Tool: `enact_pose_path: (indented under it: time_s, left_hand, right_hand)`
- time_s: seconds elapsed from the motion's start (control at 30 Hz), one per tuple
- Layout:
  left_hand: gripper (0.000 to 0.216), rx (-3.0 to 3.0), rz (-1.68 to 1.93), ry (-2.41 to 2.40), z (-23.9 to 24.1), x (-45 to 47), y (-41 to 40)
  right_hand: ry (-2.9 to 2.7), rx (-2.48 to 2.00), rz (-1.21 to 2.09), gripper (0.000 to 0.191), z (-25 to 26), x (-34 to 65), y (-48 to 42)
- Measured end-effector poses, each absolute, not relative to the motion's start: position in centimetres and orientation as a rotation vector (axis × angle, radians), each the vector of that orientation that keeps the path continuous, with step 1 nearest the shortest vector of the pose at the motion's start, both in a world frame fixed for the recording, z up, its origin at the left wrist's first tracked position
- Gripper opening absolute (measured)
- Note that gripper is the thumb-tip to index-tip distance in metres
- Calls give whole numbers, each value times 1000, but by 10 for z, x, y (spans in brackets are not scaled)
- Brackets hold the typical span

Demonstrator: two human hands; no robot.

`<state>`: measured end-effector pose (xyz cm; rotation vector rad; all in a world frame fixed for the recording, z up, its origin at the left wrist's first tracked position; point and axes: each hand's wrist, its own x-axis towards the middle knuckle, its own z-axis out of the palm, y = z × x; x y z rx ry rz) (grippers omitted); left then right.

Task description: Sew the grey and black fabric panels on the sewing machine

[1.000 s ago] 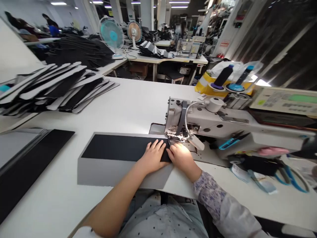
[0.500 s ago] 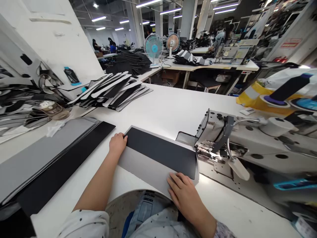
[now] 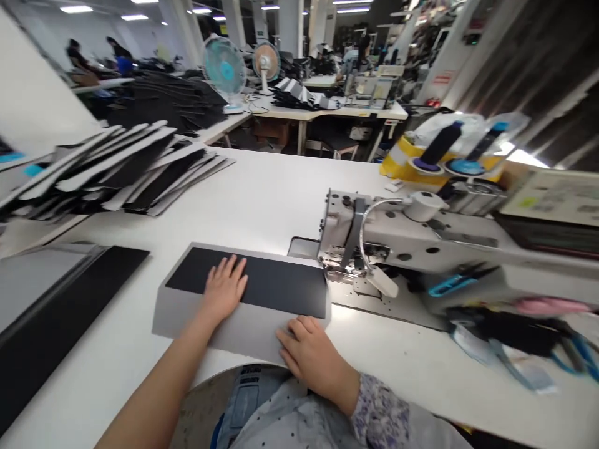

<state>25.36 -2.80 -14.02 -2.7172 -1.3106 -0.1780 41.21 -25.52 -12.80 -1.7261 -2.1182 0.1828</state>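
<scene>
A black rectangular panel lies on a larger grey fabric piece on the white table. My left hand rests flat on the black panel, fingers spread. At the grey piece's near right part, my right hand lies with its fingers slightly bent and apart, close to the panel's lower corner. Just beyond the right end of the two layers stands a sewing machine. Its needle area is too small to make out, and the panel's right edge is close to it.
Left of my arm lies a stack of grey and black panels. Behind it is a pile of cut pieces. Thread cones stand behind the machine; a container with blue-handled tools sits to its right. Fans and other people are farther back.
My left hand has moved from the left end of the layers onto the middle of the black panel. My right hand's fingers are more bent. The view has turned right.
</scene>
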Motion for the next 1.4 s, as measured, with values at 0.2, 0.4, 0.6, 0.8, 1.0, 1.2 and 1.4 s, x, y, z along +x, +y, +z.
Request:
enact_pose_path:
  time_s: [0.2,0.4,0.6,0.8,1.0,1.2,1.4]
  left_hand:
    - [48,-3085,-276,-614,-146,356,-97]
    - [48,-3133,-316,-584,-146,362,-98]
    - [43,-3122,-436,-541,-140,370,-98]
    - [54,-3202,-345,-453,-135,402,-101]
    - [48,-3286,-315,-471,-140,407,-95]
    - [36,-3407,-457,-487,-144,403,-81]
    - [20,-3288,-582,-654,-150,416,-63]
  right_hand:
    - [-1905,-1675,263,24,-132,460,-248]
    - [-1621,-2125,-163,32,-152,532,-229]
    - [-1648,-2013,-148,29,-160,528,-227]
    - [-1628,-1911,-109,26,-154,530,-228]
    - [-1493,-1958,-102,21,-160,532,-233]
    - [-1577,-1995,-120,24,-163,532,-231]
    - [-1619,-2139,-174,29,-167,531,-221]
